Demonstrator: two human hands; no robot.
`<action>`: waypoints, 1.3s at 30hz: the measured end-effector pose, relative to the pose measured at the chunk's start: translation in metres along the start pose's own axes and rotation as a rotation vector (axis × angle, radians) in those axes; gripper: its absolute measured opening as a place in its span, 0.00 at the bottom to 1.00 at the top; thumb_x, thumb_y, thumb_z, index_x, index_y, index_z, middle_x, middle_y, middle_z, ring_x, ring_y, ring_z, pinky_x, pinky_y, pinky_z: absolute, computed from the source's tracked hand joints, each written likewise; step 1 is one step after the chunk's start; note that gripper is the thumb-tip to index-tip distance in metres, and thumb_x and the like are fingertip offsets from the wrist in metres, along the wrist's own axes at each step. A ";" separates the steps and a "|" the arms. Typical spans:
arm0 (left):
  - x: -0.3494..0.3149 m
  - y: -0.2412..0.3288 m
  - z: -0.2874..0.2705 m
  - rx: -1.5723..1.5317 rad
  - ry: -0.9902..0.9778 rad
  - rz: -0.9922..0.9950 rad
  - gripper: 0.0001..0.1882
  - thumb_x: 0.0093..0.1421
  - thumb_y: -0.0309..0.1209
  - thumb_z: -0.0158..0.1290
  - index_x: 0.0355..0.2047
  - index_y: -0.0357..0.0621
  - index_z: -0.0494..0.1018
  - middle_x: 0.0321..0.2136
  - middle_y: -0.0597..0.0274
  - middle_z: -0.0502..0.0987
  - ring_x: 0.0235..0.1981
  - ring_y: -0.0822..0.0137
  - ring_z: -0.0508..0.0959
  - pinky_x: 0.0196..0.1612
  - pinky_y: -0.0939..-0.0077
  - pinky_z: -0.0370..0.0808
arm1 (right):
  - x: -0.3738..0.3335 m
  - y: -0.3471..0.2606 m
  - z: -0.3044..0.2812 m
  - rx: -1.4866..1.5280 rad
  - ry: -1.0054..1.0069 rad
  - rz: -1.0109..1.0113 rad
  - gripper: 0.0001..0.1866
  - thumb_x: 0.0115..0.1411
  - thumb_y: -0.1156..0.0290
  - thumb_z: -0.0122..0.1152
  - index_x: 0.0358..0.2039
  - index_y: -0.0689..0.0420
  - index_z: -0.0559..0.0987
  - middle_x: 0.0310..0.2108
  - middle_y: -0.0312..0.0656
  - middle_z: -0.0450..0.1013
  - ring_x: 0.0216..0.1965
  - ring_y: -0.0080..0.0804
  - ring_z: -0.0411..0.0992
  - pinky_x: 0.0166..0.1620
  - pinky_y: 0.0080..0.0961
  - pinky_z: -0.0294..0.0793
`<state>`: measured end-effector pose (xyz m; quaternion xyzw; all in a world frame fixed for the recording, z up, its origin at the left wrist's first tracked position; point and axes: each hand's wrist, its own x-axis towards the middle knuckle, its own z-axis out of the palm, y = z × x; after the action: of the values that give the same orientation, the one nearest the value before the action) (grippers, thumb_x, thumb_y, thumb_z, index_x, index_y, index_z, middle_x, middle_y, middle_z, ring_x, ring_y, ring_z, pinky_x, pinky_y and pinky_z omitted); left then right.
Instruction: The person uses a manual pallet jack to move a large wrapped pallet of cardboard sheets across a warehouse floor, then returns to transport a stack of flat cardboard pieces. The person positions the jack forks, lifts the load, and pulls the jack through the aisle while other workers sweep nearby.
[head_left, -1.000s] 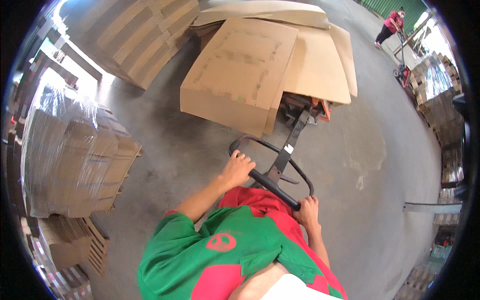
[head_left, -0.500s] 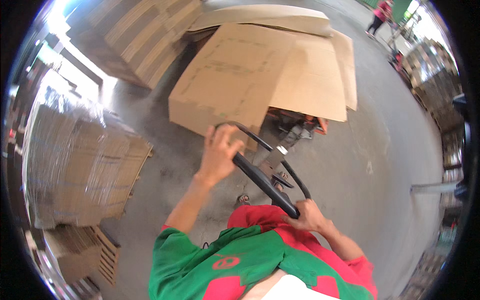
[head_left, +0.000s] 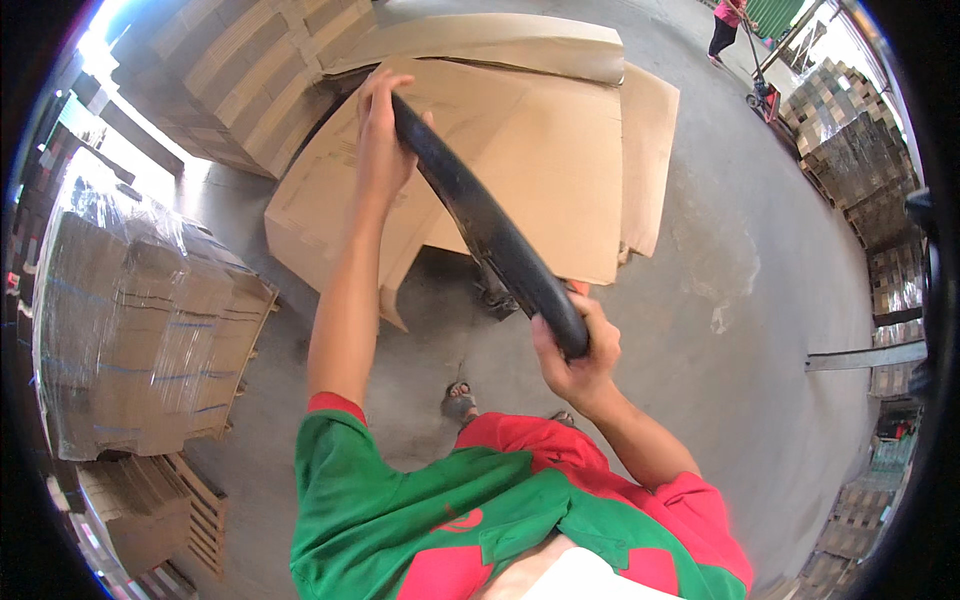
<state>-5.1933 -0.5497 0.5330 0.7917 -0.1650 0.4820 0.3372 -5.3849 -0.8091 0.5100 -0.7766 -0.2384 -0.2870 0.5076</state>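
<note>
A black pallet jack handle (head_left: 490, 235) slants across the middle, raised toward the camera. My left hand (head_left: 380, 135) is closed around its far left end. Its near right end sits in the grip of my right hand (head_left: 585, 350). Beyond the handle, large brown cardboard sheets (head_left: 560, 165) are spread in overlapping layers, with a curved, folded sheet (head_left: 490, 42) along the far side. They cover most of the pallet jack; a dark part of its base (head_left: 495, 295) shows below their near edge, beside a bit of orange. Both my arms reach forward.
Stacked cartons (head_left: 250, 75) stand at the far left. A film-wrapped pallet load (head_left: 150, 330) is on the left, with a wooden pallet (head_left: 205, 515) nearer me. Loaded pallets (head_left: 850, 150) line the right. Far right, a person in pink (head_left: 728, 25) holds a red hand truck (head_left: 768, 100).
The handle has risen toward the camera, both hands going up with it. My left hand, loosely spread on the handle before, is now closed round its end. The cardboard appears slightly farther left.
</note>
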 end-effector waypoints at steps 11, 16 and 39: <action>-0.021 0.043 0.057 0.279 -0.035 -0.105 0.30 0.43 0.16 0.62 0.48 0.44 0.70 0.46 0.53 0.73 0.52 0.50 0.71 0.57 0.61 0.67 | 0.020 0.111 -0.088 0.225 -0.025 0.004 0.10 0.53 0.80 0.63 0.37 0.61 0.75 0.19 0.38 0.67 0.19 0.23 0.67 0.25 0.21 0.66; -0.108 0.077 -0.082 0.681 -0.101 -0.301 0.28 0.46 0.17 0.61 0.50 0.40 0.72 0.48 0.52 0.76 0.50 0.52 0.76 0.55 0.60 0.71 | 0.086 0.190 -0.071 0.313 -0.094 0.025 0.12 0.46 0.81 0.63 0.34 0.59 0.77 0.20 0.41 0.70 0.21 0.25 0.72 0.25 0.23 0.68; -0.143 0.121 -0.095 0.798 0.245 -0.128 0.07 0.58 0.23 0.62 0.33 0.38 0.73 0.25 0.62 0.74 0.26 0.71 0.72 0.32 0.76 0.70 | 0.085 0.234 -0.022 0.258 0.086 0.014 0.16 0.44 0.86 0.58 0.35 0.58 0.75 0.22 0.42 0.71 0.20 0.37 0.73 0.25 0.28 0.70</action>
<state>-5.3949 -0.5801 0.4829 0.8057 0.1255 0.5766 0.0504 -5.1732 -0.9101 0.4227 -0.6934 -0.2461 -0.2835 0.6150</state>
